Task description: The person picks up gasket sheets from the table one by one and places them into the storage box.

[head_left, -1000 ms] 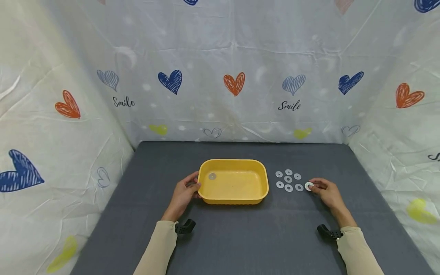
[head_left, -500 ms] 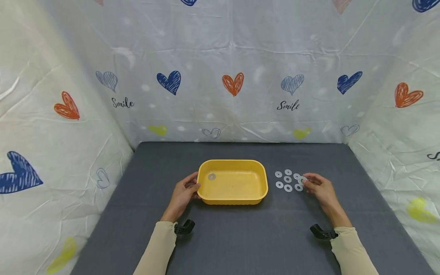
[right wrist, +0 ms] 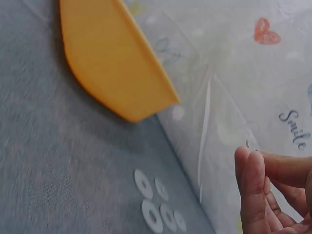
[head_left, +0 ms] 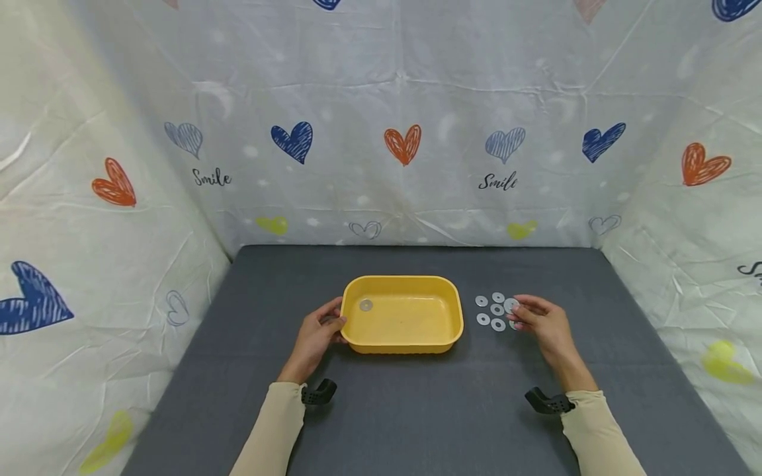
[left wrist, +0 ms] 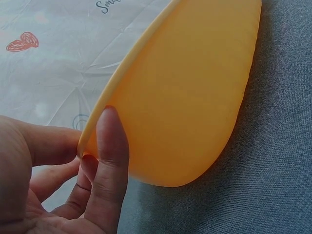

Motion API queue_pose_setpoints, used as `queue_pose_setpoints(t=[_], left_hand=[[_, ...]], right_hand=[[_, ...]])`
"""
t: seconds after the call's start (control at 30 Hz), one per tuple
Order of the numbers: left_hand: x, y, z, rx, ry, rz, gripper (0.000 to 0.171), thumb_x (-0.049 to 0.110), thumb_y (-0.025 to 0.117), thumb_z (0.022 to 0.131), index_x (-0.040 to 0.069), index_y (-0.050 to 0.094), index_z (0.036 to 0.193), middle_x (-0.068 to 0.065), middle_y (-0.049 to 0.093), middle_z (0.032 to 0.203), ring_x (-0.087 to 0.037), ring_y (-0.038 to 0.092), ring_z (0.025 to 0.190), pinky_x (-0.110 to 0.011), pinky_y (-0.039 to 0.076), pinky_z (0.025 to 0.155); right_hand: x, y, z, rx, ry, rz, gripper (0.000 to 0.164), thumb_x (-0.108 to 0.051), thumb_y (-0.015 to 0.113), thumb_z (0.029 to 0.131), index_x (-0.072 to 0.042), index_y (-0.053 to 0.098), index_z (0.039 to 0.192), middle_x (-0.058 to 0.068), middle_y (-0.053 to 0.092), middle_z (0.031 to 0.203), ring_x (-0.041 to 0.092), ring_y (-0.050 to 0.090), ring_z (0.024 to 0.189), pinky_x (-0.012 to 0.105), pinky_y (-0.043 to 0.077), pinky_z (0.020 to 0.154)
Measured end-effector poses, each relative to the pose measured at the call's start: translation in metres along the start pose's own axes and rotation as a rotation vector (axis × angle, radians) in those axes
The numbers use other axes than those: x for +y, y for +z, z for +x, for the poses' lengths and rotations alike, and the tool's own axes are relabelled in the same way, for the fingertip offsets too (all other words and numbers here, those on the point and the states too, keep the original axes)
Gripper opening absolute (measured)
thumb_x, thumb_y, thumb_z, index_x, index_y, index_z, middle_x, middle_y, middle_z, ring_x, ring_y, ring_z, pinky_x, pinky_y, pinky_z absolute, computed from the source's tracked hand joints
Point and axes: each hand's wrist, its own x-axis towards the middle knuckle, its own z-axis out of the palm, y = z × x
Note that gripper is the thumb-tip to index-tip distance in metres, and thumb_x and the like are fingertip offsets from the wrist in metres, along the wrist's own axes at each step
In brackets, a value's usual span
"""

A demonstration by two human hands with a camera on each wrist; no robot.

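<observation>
A yellow rectangular tub [head_left: 402, 348] stands on the dark table, one flat metal washer [head_left: 366, 305] lying inside near its left end. My left hand [head_left: 317, 337] pinches the tub's left rim; in the left wrist view the thumb [left wrist: 112, 151] lies along the outer wall. Right of the tub my right hand [head_left: 544, 327] pinches another washer [head_left: 510, 305] between thumb and fingertips. That held washer is raised over a group of loose washers [head_left: 497, 309] on the table, partly covering some of them. Only a sliver of it shows in the right wrist view, beyond the fingertips.
Dark grey cloth covers the table [head_left: 417, 416]. A white curtain [head_left: 357, 99] printed with hearts hangs along its back edge and both sides. Each wrist carries a black strap mount, such as the right wrist mount [head_left: 549, 401].
My right hand has lifted a washer from the right end of the group and carried it leftward over the others. The left hand stays on the tub's rim.
</observation>
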Motion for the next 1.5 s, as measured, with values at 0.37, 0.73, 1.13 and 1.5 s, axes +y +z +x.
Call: queue_pose_setpoints(t=[0.37, 0.73, 1.13, 1.5], left_hand=[[-0.008, 0.0, 0.005, 0.021, 0.012, -0.005, 0.051, 0.012, 0.057, 0.099, 0.018, 0.045, 0.148, -0.006, 0.044, 0.116, -0.033, 0.058, 0.099, -0.028, 0.058, 0.067], [-0.01, -0.003, 0.005, 0.019, 0.033, -0.007, 0.052, 0.012, 0.056, 0.1, 0.015, 0.042, 0.15, -0.006, 0.043, 0.116, -0.031, 0.059, 0.098, -0.029, 0.058, 0.067], [-0.01, 0.002, 0.007, 0.039, 0.047, -0.009, 0.05, 0.009, 0.057, 0.098, 0.016, 0.047, 0.147, -0.007, 0.045, 0.115, -0.03, 0.06, 0.098, -0.029, 0.058, 0.066], [-0.012, 0.0, 0.007, 0.045, 0.034, -0.012, 0.05, 0.008, 0.057, 0.098, 0.016, 0.047, 0.146, -0.007, 0.044, 0.114, -0.028, 0.059, 0.093, -0.029, 0.058, 0.065]], right_hand=[[-0.016, 0.029, 0.0, -0.067, -0.031, 0.016, 0.042, -0.013, 0.067, 0.094, 0.007, 0.057, 0.129, -0.005, 0.07, 0.09, 0.006, 0.072, 0.078, 0.025, 0.06, 0.073], [-0.033, 0.055, 0.002, -0.116, -0.011, 0.028, 0.042, -0.014, 0.068, 0.093, 0.003, 0.059, 0.13, -0.005, 0.069, 0.093, 0.009, 0.073, 0.082, 0.029, 0.06, 0.078], [-0.042, 0.085, 0.007, -0.15, -0.008, 0.115, 0.038, -0.008, 0.066, 0.093, 0.006, 0.059, 0.128, -0.003, 0.069, 0.09, 0.01, 0.073, 0.079, 0.025, 0.06, 0.075], [-0.046, 0.119, 0.013, -0.186, 0.024, 0.192, 0.037, -0.001, 0.064, 0.093, 0.01, 0.058, 0.128, 0.0, 0.068, 0.088, 0.011, 0.073, 0.076, 0.026, 0.06, 0.073]])
